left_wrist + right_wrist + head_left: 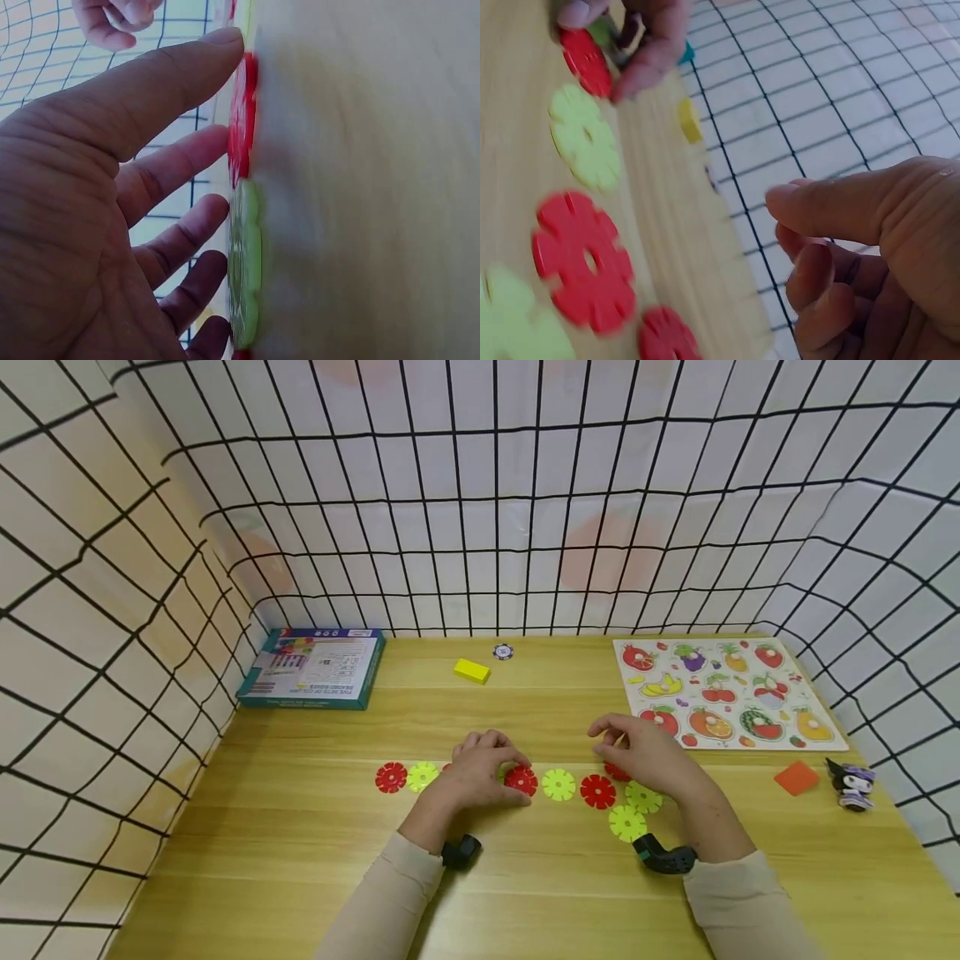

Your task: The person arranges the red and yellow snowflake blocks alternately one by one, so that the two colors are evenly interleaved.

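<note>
Notched, flat plastic discs [597,785] arrayed on the wood-grained table [300,860].
One round red disc [521,779] is straddled by the left hand [480,774], thumb and fingers parted wide; whether it is touched cannot be told. A lime disc [558,785] is set just beside it. By the right hand [654,756], aloft with fingers loosely curled, nothing is gripped.

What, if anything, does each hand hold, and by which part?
The right hand holds nothing; the left hand spans a red, notched plastic disc; a rim grip cannot be confirmed.
</note>
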Demonstrator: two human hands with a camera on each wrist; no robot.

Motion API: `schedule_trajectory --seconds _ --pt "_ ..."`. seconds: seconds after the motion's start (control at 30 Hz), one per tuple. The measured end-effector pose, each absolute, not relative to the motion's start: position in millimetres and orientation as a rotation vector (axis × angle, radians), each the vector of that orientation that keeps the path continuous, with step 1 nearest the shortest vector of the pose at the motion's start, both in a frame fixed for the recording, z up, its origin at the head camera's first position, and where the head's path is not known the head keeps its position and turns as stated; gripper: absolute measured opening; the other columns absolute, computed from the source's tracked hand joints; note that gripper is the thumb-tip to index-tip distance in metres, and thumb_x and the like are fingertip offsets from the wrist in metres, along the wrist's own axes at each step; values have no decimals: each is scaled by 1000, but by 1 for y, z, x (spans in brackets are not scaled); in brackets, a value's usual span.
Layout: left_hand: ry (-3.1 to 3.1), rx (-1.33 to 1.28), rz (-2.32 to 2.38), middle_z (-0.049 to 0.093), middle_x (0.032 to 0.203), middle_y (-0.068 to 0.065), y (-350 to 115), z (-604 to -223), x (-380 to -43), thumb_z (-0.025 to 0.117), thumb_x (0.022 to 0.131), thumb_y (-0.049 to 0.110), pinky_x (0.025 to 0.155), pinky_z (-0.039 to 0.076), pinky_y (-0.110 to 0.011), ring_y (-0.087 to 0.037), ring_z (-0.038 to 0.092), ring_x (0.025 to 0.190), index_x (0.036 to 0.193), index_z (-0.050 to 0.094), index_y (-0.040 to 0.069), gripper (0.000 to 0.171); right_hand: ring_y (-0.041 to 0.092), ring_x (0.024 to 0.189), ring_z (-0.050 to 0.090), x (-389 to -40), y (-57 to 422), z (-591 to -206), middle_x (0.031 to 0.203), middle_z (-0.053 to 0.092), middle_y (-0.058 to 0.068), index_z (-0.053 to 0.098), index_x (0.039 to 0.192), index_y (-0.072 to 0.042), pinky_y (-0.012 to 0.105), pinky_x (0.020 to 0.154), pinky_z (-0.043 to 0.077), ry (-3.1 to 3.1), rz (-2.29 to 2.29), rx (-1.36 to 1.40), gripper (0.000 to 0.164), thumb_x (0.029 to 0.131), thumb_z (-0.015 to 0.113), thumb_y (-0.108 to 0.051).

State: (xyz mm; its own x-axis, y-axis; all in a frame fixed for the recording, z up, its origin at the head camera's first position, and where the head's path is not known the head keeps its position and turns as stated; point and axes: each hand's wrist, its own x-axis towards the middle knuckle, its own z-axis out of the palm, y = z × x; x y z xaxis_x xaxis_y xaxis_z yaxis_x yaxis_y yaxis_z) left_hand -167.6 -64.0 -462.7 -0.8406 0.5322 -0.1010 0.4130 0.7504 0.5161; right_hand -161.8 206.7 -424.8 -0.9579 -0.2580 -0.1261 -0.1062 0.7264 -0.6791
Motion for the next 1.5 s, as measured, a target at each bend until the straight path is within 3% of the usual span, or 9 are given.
schedule_trajectory --seconds 0.2,0.37,0.6,0.77,0.93,1.5 --pt "2723 801 646 42 112 9 -48 -461 -165 73 70 55 89 26 -40 -16 32 107 115 61 37 51 21 71 49 -153 227 -426 80 53 2 65 106 -16 32 56 43 2656 -990 -352 22 85 68 -23" --pt "2732 811 643 43 111 10 -31 -461 -164 72 70 54 89 25 -41 -16 32 105 117 60 39 51 21 75 46 -149 232 -435 81 51 3 66 111 -20 32 60 41 2559 -928 -375 31 81 72 -23" --pt "2752 841 612 43 112 10 -17 -467 -163 70 74 54 86 26 -40 -15 32 101 113 62 41 42 18 82 46 -150 221 -446 93 54 0 66 108 -24 35 71 40 2595 -794 -451 34 75 77 -27" --pt "2767 840 611 43 110 11 -16 -467 -161 69 76 51 84 27 -39 -14 32 100 111 63 39 37 17 71 44 -151 217 -450 77 50 -2 66 105 -22 33 62 37 2631 -738 -510 33 74 78 -24" --pt "2762 837 617 43 110 11 -16 -467 -161 69 76 50 84 27 -38 -14 32 101 110 63 39 37 15 65 43 -153 217 -454 71 48 -3 66 106 -23 31 57 35 2635 -742 -501 33 75 77 -26" --pt "2754 847 618 44 113 9 -9 -466 -160 67 77 53 82 27 -37 -15 33 102 115 61 39 41 18 63 44 -151 226 -444 72 48 3 61 116 -24 30 54 35 2577 -869 -348 36 82 71 -25"
